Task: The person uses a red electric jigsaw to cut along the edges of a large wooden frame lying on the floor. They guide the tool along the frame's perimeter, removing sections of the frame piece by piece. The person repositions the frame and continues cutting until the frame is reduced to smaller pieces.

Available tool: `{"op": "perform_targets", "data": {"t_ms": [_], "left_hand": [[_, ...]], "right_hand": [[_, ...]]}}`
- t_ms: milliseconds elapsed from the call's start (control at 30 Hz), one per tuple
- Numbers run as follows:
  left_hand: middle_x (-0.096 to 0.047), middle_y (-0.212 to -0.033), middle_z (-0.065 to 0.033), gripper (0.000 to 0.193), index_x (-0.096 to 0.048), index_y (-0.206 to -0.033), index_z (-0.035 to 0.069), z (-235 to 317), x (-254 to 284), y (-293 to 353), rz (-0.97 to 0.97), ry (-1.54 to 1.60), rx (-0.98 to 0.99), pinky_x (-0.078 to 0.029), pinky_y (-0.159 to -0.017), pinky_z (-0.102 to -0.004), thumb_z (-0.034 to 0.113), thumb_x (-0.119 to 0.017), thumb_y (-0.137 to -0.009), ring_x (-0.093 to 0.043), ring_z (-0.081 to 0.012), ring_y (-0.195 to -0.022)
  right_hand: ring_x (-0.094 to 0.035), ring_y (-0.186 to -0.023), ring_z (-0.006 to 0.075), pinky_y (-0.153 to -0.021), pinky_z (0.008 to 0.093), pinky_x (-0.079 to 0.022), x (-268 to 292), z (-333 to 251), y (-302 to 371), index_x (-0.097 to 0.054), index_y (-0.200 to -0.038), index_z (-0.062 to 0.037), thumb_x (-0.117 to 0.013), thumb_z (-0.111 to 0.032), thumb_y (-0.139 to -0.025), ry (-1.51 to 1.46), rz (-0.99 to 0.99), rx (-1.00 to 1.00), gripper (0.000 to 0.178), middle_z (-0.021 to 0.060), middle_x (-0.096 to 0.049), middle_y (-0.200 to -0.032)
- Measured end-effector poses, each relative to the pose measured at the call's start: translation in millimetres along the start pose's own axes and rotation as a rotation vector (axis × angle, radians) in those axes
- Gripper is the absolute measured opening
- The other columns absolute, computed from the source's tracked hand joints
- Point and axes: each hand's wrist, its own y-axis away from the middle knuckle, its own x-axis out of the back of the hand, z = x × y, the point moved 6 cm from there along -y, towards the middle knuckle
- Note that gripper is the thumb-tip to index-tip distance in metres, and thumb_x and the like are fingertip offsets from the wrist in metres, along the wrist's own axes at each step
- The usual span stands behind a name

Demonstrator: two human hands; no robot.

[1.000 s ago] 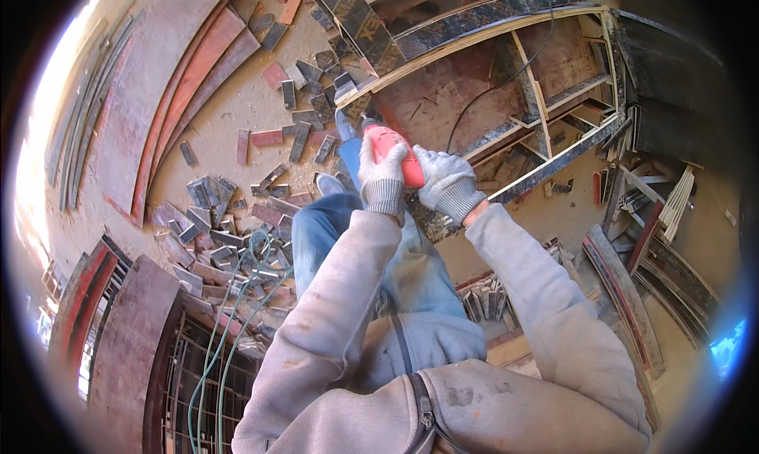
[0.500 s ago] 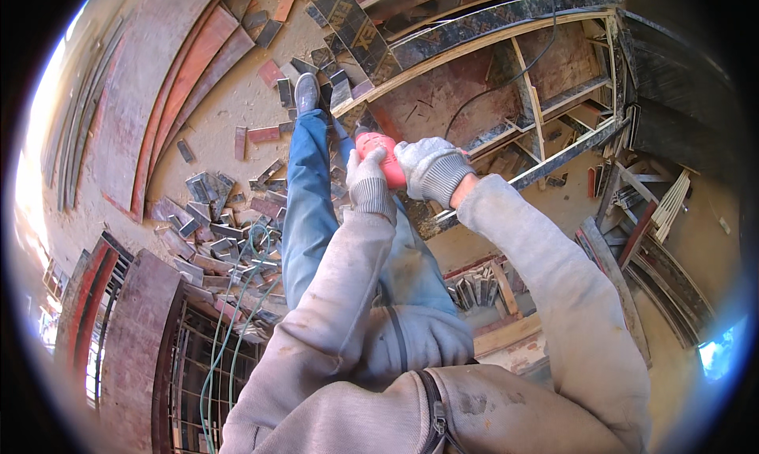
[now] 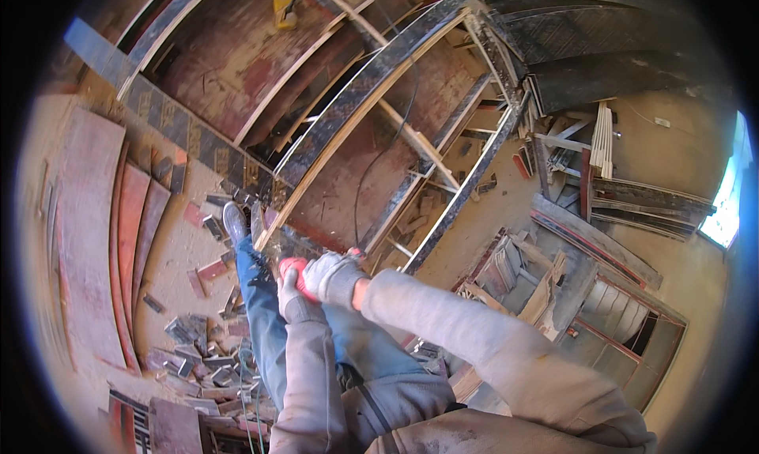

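A red hand-held power tool (image 3: 293, 265) is between my two gloved hands, in front of my thighs. My left hand (image 3: 296, 299) closes round its near side, in a grey-white knit glove. From the right, my right hand (image 3: 330, 278) is wrapped over its rear end. The tool's dark nose points away from me, toward the near corner of a wooden frame (image 3: 371, 110) with dark-faced edges. The exact kind of tool cannot be made out, as my gloves cover much of it. Whether its tip touches the wood is unclear.
Short wood offcuts (image 3: 190, 331) lie scattered at my left, with thin green hoses (image 3: 251, 391) nearby. Long reddish boards (image 3: 93, 241) rest at far left. A dark cable (image 3: 360, 189) hangs across the frame. A yellow tool (image 3: 283, 13) sits on the far panel. Timber is piled at right.
My view has turned to the right, so the scene sits lower and farther left in it. Both hands stay closed on the red tool.
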Motion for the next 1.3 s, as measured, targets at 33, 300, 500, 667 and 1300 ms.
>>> {"op": "perform_targets", "data": {"t_ms": [33, 300, 500, 667, 1300], "left_hand": [[-0.072, -0.12, -0.0154, 0.032, -0.066, -0.124, 0.006, -4, -2, -6, -0.044, 0.043, 0.052, -0.054, -0.104, -0.0495, 0.028, -0.061, -0.101, -0.069, -0.0361, -0.112], [-0.072, -0.126, -0.0165, 0.04, -0.063, -0.13, 0.006, 8, -17, 8, -0.106, 0.104, 0.204, -0.053, -0.104, -0.0517, 0.035, -0.058, -0.103, -0.069, -0.0367, -0.116], [-0.068, -0.133, -0.0167, 0.049, -0.062, -0.133, 0.004, 12, -30, 14, -0.214, 0.133, 0.3, -0.05, -0.109, -0.0512, 0.043, -0.055, -0.103, -0.066, -0.0367, -0.121], [-0.065, -0.134, -0.0186, 0.054, -0.059, -0.136, 0.003, 24, -21, -13, -0.228, -0.052, 0.5, -0.051, -0.106, -0.0514, 0.043, -0.061, -0.099, -0.064, -0.0376, -0.123], [-0.054, -0.151, -0.0181, 0.076, -0.035, -0.16, -0.005, 51, -34, 48, 0.087, -0.784, -0.009, -0.05, -0.109, -0.04, 0.008, -0.075, -0.097, -0.059, -0.0273, -0.129]], "right_hand": [[-0.076, -0.077, 0.0323, -0.068, 0.0462, -0.06, 4, 2, -3, -0.075, -0.097, -0.0025, -0.062, -0.017, -0.088, 0.011, 0.062, -0.003, 0.022, 0.0186, -0.076, -0.089], [-0.076, -0.081, 0.035, -0.073, 0.0493, -0.059, 8, 7, -22, -0.067, -0.103, -0.0052, -0.052, -0.03, -0.097, -0.299, 0.115, -0.06, 0.03, 0.0171, -0.076, -0.09], [-0.075, -0.082, 0.0362, -0.075, 0.0548, -0.056, -34, 11, -51, -0.066, -0.102, -0.0104, -0.052, -0.031, -0.096, -0.15, -0.068, -0.255, 0.025, 0.0164, -0.075, -0.092], [-0.077, -0.083, 0.0341, -0.076, 0.0525, -0.058, -43, 19, -59, -0.068, -0.107, -0.0133, -0.049, -0.036, -0.1, -0.407, 0.13, -0.337, 0.031, 0.0162, -0.077, -0.094], [-0.07, -0.074, 0.0263, -0.06, 0.0403, -0.056, -72, 7, 49, -0.059, -0.132, 0.0098, -0.055, -0.018, -0.094, -0.161, 0.231, -0.327, 0.048, 0.0126, -0.07, -0.087]]}}
